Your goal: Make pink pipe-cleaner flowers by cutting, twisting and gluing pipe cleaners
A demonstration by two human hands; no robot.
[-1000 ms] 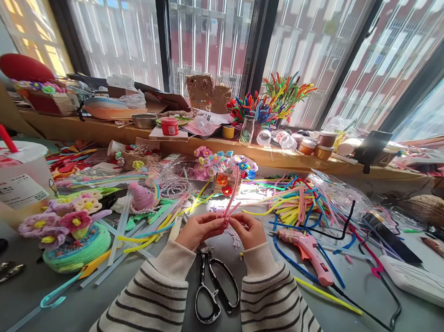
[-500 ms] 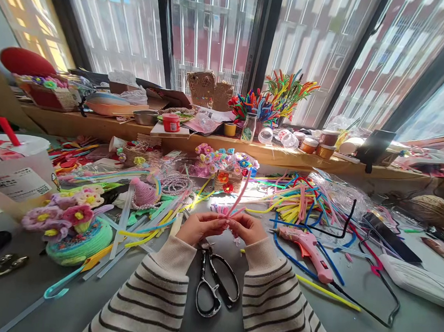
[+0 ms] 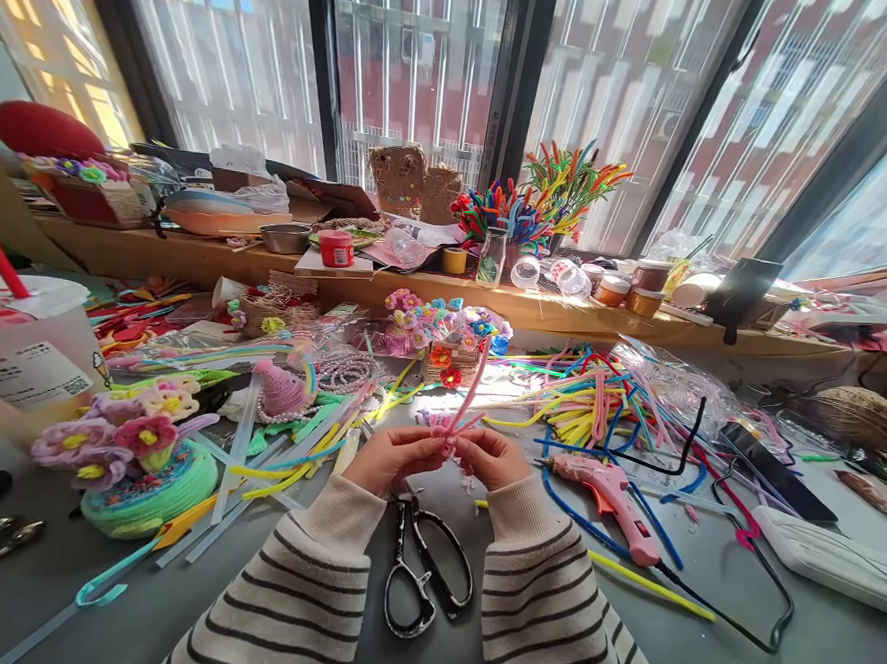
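Observation:
Both hands meet at the middle of the table, pinching pink pipe cleaners (image 3: 473,394) whose long ends rise above the fingers. My left hand (image 3: 398,458) is closed on them from the left side. My right hand (image 3: 492,462) grips the same bundle from the right, thumb and fingertips together. The part between the fingertips is mostly hidden. Just below the hands lie black-handled scissors (image 3: 410,600), their blades partly under my left hand. To the right, a pink hot glue gun (image 3: 613,501) rests on its side.
At left are a crocheted flower pot (image 3: 152,490) and a lidded drink cup (image 3: 29,347). A heap of coloured pipe cleaners (image 3: 589,406) lies at back right. Behind stands a small box of flowers (image 3: 449,357), below a cluttered window ledge (image 3: 408,288). The glue gun's cord (image 3: 726,635) runs right.
The view has shifted slightly, so everything sits a little further left. Both hands keep hold of the pink pipe cleaners, with only small finger movement.

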